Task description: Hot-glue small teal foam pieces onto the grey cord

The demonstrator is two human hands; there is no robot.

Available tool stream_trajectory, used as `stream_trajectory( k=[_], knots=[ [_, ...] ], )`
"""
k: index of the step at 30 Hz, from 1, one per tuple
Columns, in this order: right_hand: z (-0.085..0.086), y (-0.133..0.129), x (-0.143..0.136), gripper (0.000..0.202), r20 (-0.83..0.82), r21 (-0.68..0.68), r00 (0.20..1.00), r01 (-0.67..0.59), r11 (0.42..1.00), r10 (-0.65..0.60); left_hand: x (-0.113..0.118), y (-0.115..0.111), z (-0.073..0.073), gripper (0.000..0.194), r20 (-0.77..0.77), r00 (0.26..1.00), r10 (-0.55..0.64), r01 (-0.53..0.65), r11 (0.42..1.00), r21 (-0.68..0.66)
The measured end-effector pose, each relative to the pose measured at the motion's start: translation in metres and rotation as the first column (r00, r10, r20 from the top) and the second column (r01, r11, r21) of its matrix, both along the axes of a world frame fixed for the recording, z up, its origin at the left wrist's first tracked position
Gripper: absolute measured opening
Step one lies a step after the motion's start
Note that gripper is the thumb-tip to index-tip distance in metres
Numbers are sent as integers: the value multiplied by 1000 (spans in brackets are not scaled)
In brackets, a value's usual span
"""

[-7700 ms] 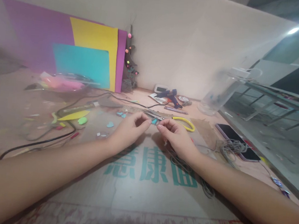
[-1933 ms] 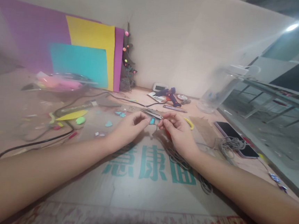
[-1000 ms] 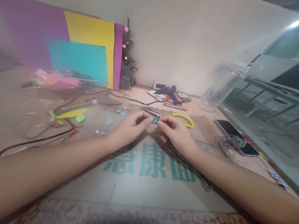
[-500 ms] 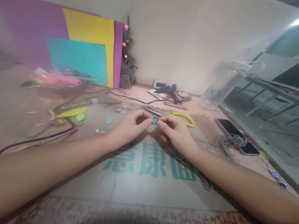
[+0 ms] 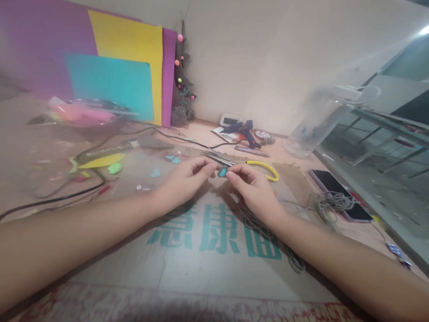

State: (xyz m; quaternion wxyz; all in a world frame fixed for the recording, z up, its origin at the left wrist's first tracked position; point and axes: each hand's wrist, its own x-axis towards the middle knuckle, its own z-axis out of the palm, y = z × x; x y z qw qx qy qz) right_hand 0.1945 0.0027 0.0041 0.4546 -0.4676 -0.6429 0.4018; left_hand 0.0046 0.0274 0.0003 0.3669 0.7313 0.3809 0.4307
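Note:
A small teal piece with a greyish edge [image 5: 222, 172], too small to name more closely, sits between my two hands over the table. My right hand [image 5: 253, 187] pinches its right side between thumb and forefinger. On the other side, my left hand [image 5: 192, 176] has thumb and forefinger pressed together at the piece's grey left edge. Just behind the fingertips lie scissors with yellow handles [image 5: 274, 170], blades pointing left. Teal flower-like cut-outs [image 5: 172, 159] and a teal scrap [image 5: 156, 173] rest left of my left hand.
A dark blue glue gun [image 5: 247, 133] lies near the wall. Right of my hands are a phone [image 5: 328, 183] and tangled grey cord [image 5: 333, 204]. A clear plastic container [image 5: 311, 124] stands at the back right. Coloured sheets [image 5: 112, 84] lean at the left; a black cable [image 5: 53, 199] crosses below.
My left fingertips have shifted slightly left, and more of the teal piece shows between the hands. The right hand has hardly moved.

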Motion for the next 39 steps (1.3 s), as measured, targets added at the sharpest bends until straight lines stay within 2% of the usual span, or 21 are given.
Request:
stream_trajectory(
  k=[8, 14, 18, 22, 30, 35, 39],
  knots=[
    [3, -1, -2, 20, 68, 65, 998, -12, 998, 7, 3, -5, 8, 24, -20, 1000, -3, 2, 999, -52],
    [3, -2, -1, 16, 209, 186, 978, -17, 982, -23, 2, -3, 3, 21, -64, 998, -27, 25, 999, -24],
    [4, -2, -2, 14, 237, 242, 971, -31, 970, -28, 1, -3, 3, 19, -107, 994, -23, 26, 999, 23],
    [4, -2, -2, 16, 215, 181, 976, -15, 983, -25, 0, -5, 6, 21, -116, 993, -1, 7, 999, 50],
    [2, -1, -3, 23, 40, 35, 999, 2, 999, -3, -2, -7, 7, 25, -118, 993, 31, -17, 993, 120],
    [3, -2, -3, 25, 14, -16, 1000, 11, 1000, -11, 1, -7, 7, 24, -86, 996, 36, -32, 998, 57],
    [3, -2, -2, 26, 22, 13, 1000, -9, 1000, 9, 1, -8, 8, 18, -95, 995, 43, -39, 998, 48]
  ],
)
